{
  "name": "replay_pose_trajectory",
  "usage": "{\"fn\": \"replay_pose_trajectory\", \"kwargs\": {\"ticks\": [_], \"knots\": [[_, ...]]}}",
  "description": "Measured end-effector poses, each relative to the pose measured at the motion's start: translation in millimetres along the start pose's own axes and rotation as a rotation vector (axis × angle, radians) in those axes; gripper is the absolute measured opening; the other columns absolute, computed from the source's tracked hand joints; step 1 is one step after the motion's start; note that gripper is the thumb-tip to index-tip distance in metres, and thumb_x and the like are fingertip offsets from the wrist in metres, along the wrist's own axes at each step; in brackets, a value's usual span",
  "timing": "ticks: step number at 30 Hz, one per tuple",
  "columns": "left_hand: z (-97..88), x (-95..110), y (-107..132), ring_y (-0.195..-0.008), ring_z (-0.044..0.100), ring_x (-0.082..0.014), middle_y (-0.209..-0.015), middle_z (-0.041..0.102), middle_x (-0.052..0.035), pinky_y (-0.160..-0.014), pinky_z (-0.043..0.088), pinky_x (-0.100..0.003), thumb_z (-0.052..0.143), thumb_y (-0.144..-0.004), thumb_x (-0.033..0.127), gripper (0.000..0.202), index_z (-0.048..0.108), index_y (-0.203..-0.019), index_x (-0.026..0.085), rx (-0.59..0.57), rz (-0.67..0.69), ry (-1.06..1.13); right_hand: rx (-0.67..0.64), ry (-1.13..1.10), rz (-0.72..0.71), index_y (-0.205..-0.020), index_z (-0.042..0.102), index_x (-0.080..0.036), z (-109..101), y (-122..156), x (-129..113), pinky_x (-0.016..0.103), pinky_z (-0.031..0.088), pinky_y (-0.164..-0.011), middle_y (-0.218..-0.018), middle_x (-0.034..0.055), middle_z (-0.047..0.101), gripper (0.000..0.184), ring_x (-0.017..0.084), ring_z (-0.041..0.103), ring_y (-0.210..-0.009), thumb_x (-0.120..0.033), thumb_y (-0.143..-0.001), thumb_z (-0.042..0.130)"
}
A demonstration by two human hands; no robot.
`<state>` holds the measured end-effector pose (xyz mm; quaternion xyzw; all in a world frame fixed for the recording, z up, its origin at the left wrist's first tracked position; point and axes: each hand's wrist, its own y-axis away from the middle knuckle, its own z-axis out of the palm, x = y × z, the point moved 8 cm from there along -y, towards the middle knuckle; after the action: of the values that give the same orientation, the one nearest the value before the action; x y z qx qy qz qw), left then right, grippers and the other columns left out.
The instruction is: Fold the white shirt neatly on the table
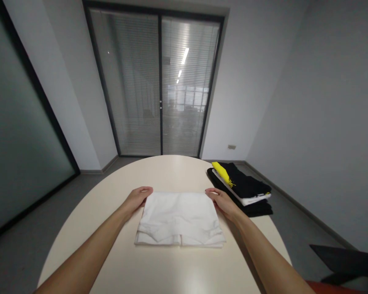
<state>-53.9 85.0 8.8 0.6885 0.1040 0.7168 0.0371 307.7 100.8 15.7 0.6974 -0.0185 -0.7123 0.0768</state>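
A folded white garment [180,216] lies flat on the round cream table [168,171]. Its layered edges face me, with a small split at the middle of the near edge; the exact kind of garment does not show. My left hand [137,200] is closed on its far left corner, thumb and fingers pinching the cloth. At the far right corner, my right hand [222,201] pinches the cloth the same way. The fingertips under the fabric are partly hidden.
A stack of folded clothes [245,183], black and white with a yellow fringed piece, sits at the table's right edge, just beyond my right hand. A dark chair part [349,261] stands at lower right. Glass doors with blinds [161,85] are behind the table.
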Motion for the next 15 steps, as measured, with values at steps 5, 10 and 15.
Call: {"fn": "replay_pose_trajectory", "kwargs": {"ticks": [5,10,15], "knots": [[0.2,0,-1,-0.081,0.068,-0.0147,-0.099,0.072,-0.0098,-0.072,0.055,-0.023,0.080,-0.069,0.017,0.045,0.064,-0.111,0.013,-0.022,-0.062,0.143,-0.014,-0.092,0.019,-0.109,0.061,-0.018,-9,-2,2,0.030,0.054,-0.071,-0.093,0.0076,0.070,0.040,0.019,0.067,-0.080,-0.027,-0.073,0.075],[-1.2,-7,-10,-0.073,0.068,-0.0129,-0.089,0.072,-0.0087,-0.067,0.056,-0.021,0.076,-0.071,0.007,0.039,0.063,-0.108,0.011,0.018,-0.094,0.246,0.040,-0.134,0.007,-0.107,0.062,-0.018,-7,-5,3,0.030,0.054,-0.074,-0.093,0.0077,0.071,0.038,0.020,0.067,-0.082,-0.026,-0.072,0.074],[1.1,-8,-11,-0.069,0.068,-0.0118,-0.084,0.072,-0.0075,-0.062,0.055,-0.019,0.071,-0.079,0.012,0.028,0.064,-0.106,0.011,0.047,-0.050,0.220,0.088,-0.127,-0.102,-0.097,0.063,-0.017,-3,-12,3,0.032,0.054,-0.070,-0.092,0.0087,0.071,0.038,0.021,0.066,-0.079,-0.036,-0.067,0.078]]}}
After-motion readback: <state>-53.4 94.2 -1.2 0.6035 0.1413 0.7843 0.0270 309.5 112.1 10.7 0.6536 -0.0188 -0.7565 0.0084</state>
